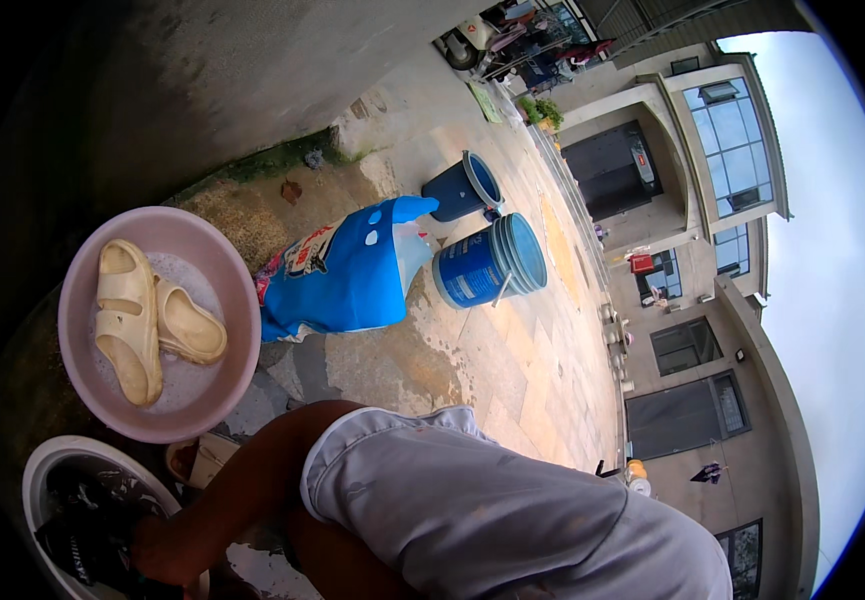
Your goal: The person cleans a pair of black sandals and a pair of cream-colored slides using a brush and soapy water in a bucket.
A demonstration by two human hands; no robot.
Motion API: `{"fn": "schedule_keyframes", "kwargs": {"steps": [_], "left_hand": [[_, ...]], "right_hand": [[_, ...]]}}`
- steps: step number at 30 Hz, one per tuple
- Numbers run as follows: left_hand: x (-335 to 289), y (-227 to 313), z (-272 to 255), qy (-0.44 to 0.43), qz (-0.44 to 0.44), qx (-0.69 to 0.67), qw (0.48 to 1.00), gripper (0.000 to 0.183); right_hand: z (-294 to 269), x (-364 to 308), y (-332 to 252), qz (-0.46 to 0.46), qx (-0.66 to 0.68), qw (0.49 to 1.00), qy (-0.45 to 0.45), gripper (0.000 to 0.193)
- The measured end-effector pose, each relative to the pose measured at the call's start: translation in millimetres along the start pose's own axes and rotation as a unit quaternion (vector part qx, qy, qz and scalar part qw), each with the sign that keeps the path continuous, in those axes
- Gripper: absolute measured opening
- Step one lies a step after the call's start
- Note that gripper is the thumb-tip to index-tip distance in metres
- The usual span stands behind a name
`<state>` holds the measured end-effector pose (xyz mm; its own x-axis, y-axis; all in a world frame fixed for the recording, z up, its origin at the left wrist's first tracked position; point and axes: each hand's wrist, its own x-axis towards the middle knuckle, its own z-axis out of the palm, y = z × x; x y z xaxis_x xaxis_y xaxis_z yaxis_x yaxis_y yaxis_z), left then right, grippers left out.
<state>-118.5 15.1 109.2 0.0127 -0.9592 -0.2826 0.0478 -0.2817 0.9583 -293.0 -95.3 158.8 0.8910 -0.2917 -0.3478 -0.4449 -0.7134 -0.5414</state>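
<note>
A bare forearm from a grey garment reaches down into a white basin at the lower left. What looks like my right hand is in it, against a dark, soaked-looking thing; deep shadow hides its fingertips and the thing's kind. My left hand does not show. Just above stands a pink basin of sudsy water. Two cream sandals, a two-strap one and another overlapping it, lie in the suds.
A blue bag stands beside the pink basin. Beyond it are a blue paint bucket and a darker blue bucket on the paved yard. A rough wall borders the upper left. Buildings and a scooter appear sideways farther off.
</note>
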Motion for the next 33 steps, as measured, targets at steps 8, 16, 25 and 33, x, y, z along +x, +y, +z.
{"fn": "schedule_keyframes", "kwargs": {"steps": [8, 16, 25, 33], "left_hand": [[-9.7, -13.4, -20.8, 0.098, -0.130, -0.113, 0.980, 0.051], [3.1, -9.2, 11.5, 0.077, -0.128, -0.100, 0.984, 0.063], [-39.4, -47.8, -74.0, -0.046, 0.013, 0.227, 0.973, 0.078], [14.5, 29.8, 33.9, 0.093, -0.230, -0.590, 0.769, 0.082]], "right_hand": [[6.0, -40.8, -13.3, 0.083, 0.225, 0.969, 0.054, 0.051], [-27.2, -28.6, 3.6, 0.047, -0.066, 0.990, 0.117, 0.023], [-5.2, 1.9, -53.1, 0.084, 0.098, 0.991, 0.034, 0.022], [-45.7, -78.1, -41.3, 0.048, 0.063, 0.997, 0.001, 0.064]]}}
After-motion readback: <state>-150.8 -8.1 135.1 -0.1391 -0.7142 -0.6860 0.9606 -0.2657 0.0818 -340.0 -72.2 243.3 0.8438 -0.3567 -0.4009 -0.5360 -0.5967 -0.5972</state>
